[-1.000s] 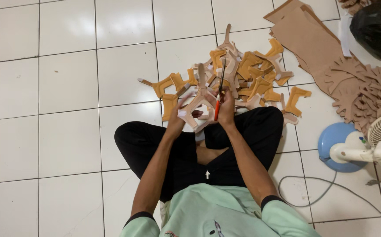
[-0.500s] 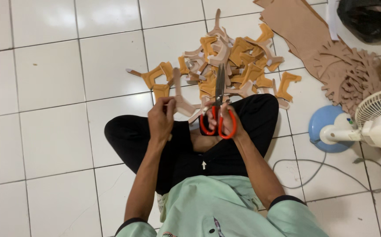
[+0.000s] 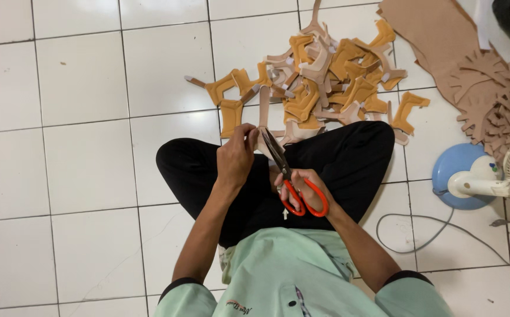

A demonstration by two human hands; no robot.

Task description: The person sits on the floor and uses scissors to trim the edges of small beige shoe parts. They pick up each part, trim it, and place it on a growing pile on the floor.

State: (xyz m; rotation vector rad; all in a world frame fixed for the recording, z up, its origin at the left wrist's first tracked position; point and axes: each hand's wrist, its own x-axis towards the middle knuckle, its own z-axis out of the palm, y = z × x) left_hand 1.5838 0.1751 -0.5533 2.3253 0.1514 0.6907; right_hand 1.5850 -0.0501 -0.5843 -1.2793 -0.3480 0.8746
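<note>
The white tiled floor (image 3: 90,88) fills most of the view, and a person sits on it with crossed legs in black trousers (image 3: 337,158); at the upper right lie large sheets of brown material (image 3: 437,35) with cut-out edges, and at the right stands a small fan on a blue base (image 3: 460,176); in front of the knees there is a heap of cut pieces (image 3: 319,76), tan and pale, all of a similar curved shape. The left hand (image 3: 235,157) pinches one pale strip piece (image 3: 264,114) between its fingers, holding it upright just above the left knee; the right hand (image 3: 302,185) has its fingers clenched through the orange handles of the scissors (image 3: 284,170), and the blades point up to the strip, touching it or nearly so; I judge that the step in hand is trimming this piece, and the following move calls for a steady hold and blades set exactly on the edge.
</note>
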